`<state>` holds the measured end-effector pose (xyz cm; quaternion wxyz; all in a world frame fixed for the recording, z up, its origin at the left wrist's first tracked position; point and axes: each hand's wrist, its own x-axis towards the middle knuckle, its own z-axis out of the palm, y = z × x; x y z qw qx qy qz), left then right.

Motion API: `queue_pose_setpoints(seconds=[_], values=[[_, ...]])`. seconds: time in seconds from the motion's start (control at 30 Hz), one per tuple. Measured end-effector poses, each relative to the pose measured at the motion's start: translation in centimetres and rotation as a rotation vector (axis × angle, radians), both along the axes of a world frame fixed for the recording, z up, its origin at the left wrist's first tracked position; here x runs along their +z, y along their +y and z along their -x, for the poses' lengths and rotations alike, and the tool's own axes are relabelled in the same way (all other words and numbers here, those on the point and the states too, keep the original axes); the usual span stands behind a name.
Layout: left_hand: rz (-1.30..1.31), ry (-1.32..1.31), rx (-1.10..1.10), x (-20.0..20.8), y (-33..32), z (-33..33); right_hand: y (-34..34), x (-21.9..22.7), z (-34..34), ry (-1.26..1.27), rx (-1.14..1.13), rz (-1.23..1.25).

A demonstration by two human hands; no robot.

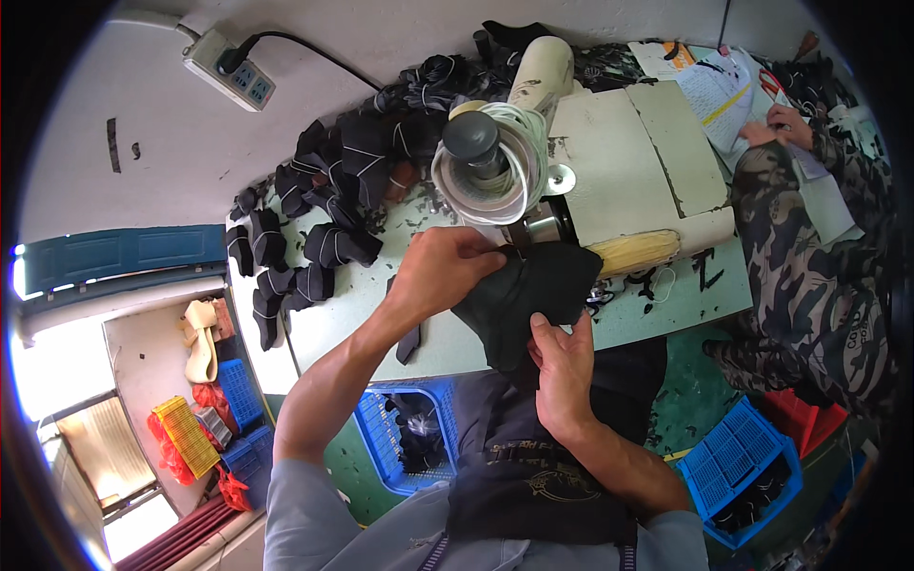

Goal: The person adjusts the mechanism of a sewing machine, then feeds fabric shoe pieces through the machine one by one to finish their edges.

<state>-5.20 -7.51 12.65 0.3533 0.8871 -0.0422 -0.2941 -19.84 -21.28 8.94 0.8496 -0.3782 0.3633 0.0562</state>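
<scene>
My left hand [443,271] is closed on the upper left edge of a black piece of cloth or leather [514,295], beside the working end of a cream sewing machine [619,143]. Lower down, my right hand [564,371] grips the same piece between thumb and fingers. The piece hangs over the front edge of the pale green table [371,324], its top touching the machine's metal cylinder [545,228]. I cannot see the needle area; it is hidden by a coil of white cord [522,162] and a dark round knob [471,138].
Black pieces with pale edge lines [367,157] are heaped at the back left. A blue basket [367,428] stands under the table, another blue basket [743,466] at right. A person in camouflage clothing [809,257] handles papers nearby. A power strip [228,71] hangs on the wall.
</scene>
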Motion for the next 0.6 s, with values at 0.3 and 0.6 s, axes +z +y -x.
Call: queue_pose_setpoints(seconds=[0.3, 0.6], values=[[0.231, 0.024, 0.006, -0.5, 0.4, 0.2, -1.0, 0.6, -0.2, 0.056, -0.003, 0.034], [0.029, 0.005, 0.044, -1.3, -0.3, 0.4, -0.5, 0.4, 0.0, 0.054, -0.052, -0.074]])
